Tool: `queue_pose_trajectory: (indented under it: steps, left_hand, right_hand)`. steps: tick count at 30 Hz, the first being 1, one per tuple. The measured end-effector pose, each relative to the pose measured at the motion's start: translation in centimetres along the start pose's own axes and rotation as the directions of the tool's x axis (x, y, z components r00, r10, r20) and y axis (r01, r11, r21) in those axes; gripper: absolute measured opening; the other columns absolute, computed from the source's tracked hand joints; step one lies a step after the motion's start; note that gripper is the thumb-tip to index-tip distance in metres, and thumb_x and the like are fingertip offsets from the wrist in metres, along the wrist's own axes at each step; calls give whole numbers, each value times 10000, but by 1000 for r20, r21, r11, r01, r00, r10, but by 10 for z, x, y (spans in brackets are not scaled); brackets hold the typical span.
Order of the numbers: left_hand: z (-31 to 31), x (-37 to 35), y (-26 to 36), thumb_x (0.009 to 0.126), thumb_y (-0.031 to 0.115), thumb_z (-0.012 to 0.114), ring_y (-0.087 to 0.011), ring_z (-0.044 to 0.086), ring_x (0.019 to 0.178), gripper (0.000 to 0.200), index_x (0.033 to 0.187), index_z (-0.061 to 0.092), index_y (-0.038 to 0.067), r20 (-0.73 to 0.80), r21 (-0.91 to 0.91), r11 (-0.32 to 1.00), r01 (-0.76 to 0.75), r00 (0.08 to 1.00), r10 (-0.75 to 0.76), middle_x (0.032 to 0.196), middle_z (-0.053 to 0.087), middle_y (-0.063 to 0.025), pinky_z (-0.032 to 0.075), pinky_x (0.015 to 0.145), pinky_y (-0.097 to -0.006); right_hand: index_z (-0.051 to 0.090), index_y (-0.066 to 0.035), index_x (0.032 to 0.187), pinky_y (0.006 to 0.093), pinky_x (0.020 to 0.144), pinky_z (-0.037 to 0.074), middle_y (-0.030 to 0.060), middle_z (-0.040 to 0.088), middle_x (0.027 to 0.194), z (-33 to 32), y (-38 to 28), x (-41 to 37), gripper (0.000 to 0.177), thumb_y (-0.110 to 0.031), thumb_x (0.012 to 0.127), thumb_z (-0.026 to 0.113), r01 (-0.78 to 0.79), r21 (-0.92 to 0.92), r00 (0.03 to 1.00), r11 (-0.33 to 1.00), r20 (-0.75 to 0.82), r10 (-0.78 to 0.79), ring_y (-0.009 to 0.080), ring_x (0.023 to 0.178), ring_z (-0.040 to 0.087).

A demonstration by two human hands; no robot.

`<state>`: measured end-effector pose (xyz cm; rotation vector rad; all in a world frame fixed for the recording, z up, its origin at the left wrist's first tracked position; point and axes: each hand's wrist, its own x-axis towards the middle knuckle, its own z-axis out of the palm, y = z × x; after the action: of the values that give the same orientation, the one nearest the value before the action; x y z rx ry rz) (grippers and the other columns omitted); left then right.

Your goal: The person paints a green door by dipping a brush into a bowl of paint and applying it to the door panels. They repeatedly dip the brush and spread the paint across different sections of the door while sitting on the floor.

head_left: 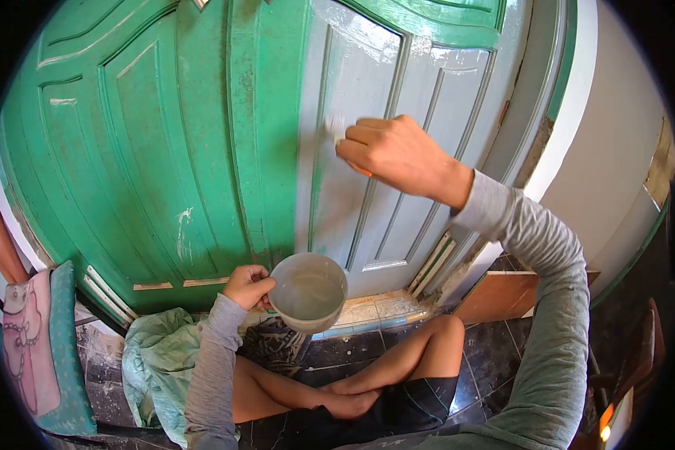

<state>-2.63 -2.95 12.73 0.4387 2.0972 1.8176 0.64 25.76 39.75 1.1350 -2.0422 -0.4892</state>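
In the head view, my left hand (250, 287) grips the rim of a round pot (308, 292) with grey paint inside, held above my crossed legs. Raised in front of the door, my right hand (401, 154) is closed around a paintbrush (335, 126), whose blurred bristles are at the door's grey part; most of its handle is hidden by my fingers. The left door panel (150, 150) is green. Grey paint covers much of the right panel (352, 82), with green showing at its top and along its left edge.
A crumpled green cloth (161, 352) lies on the dark tiled floor at left, beside a cushioned seat (64, 337). A brown board (495, 296) leans by the right door frame. Part of a wooden chair (641, 352) stands at far right.
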Motion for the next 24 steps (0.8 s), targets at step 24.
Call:
queue_pose_trajectory:
  steps: [24]
  left_hand:
    - [14, 2, -4, 823, 116, 686, -139, 597, 509, 140, 789, 583, 27, -77, -45, 999, -13, 997, 9, 650, 618, -69, 497, 434, -310]
  right_hand:
    - [699, -50, 815, 321, 617, 531, 93, 702, 756, -9, -76, -34, 161, -179, 743, 762, -436, 752, 894, 495, 296, 338, 271, 659, 676]
